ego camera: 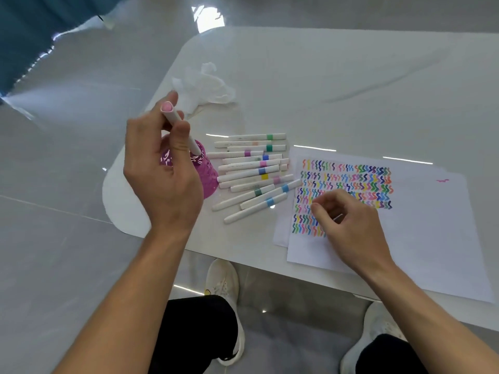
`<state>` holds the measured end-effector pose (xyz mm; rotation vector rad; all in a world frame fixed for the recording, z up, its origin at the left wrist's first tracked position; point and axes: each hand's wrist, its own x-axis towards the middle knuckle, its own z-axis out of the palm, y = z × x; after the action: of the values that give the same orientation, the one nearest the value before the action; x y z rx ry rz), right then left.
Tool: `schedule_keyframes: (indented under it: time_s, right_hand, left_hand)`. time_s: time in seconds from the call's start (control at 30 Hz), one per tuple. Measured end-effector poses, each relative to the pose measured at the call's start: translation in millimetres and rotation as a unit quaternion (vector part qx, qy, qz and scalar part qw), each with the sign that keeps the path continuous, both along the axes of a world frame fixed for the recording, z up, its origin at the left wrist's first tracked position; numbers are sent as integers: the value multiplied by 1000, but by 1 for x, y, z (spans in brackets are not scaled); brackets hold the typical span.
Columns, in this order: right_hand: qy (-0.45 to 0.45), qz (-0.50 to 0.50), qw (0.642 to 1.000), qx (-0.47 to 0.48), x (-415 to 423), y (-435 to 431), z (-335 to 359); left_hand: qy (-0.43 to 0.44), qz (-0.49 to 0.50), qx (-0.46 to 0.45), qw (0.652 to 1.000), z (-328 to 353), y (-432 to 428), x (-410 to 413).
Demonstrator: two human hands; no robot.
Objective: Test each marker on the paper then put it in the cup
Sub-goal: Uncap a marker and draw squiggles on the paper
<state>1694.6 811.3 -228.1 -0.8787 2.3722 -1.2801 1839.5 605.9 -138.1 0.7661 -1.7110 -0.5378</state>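
My left hand pinches a white marker with a pink end, held tilted with its lower tip over the mouth of the purple cup. The hand hides most of the cup. My right hand rests on the white paper, fingers loosely curled, over rows of coloured squiggles. I cannot tell if it holds anything. Several white markers with coloured bands lie in a loose pile between cup and paper.
A crumpled white tissue lies on the white table behind the cup. The table's near edge runs below the paper; my knees and white shoes are beneath it. Grey floor lies to the left.
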Motion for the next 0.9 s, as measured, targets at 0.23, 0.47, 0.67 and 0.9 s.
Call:
schedule_keyframes:
  time_s: [0.23,0.47,0.67,0.9]
  right_hand:
    - [2,7,1000,-3,3,-9,1]
    - [16,13,1000,15,6,-10,3]
    - [16,14,1000,20,5,-12,4]
    - [18,15,1000,14,4,-8,4]
  left_hand:
    - [-75,30,75,994,-10,-18,20]
    - [-261,58,85,960,-29,-29,21]
    - [-271,31,77,959,-25,-23,18]
    - [-241,-24,4,970,-16,-4,10]
